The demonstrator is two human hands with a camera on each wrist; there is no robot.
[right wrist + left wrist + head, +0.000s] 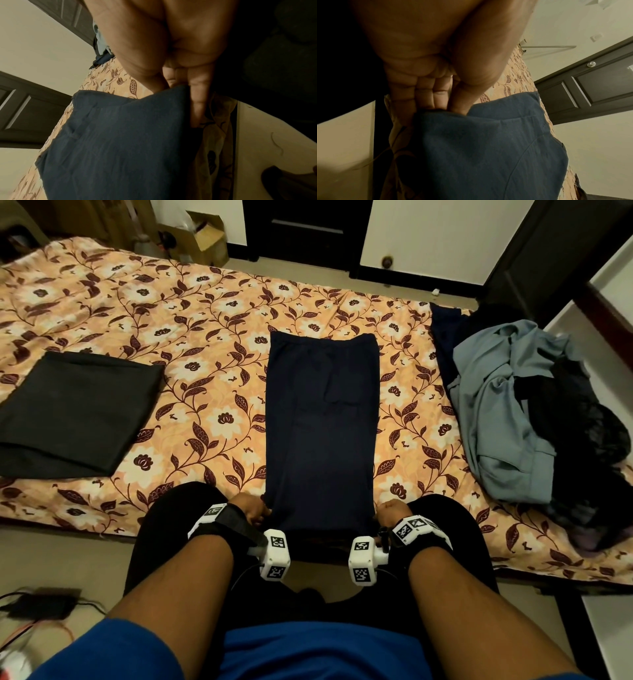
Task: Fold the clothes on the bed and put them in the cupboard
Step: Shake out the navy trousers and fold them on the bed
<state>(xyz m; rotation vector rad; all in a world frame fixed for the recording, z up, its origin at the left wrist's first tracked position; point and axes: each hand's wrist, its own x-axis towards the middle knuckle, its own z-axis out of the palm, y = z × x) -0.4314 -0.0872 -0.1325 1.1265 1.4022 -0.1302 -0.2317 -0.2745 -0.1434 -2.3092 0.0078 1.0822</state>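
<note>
Near edge of the bed (212,313): the navy garment (322,419) is pinched at its two near corners. Left hand (248,508) at the left corner, thumb pressed against curled fingers (426,94) with the cloth edge nipped between. Right hand (392,511) mirrored at the right corner, thumb and fingers (199,94) clamped on the edge.

Garment is laid flat in a long narrow strip down the middle of the floral bedsheet. Long axis runs straight away from the person, near end over the bed edge, far end pointing at the door side. A waistband-like seam appears near the held end in the wrist views; which end is the waist cannot be confirmed.

Risks, as judged:
- Only the corners are held, so the middle of the near edge may sag when lifted and the fold would land crooked.
- Uneven lift between the hands would skew the strip off axis.
- Layers may slip apart if only the top layer is pinched; layer count in the grip cannot be told.

Further out: a folded dark garment (73,412) lies left, an unfolded pile with a grey-blue piece (507,409) right, both well apart from the strip.
</note>
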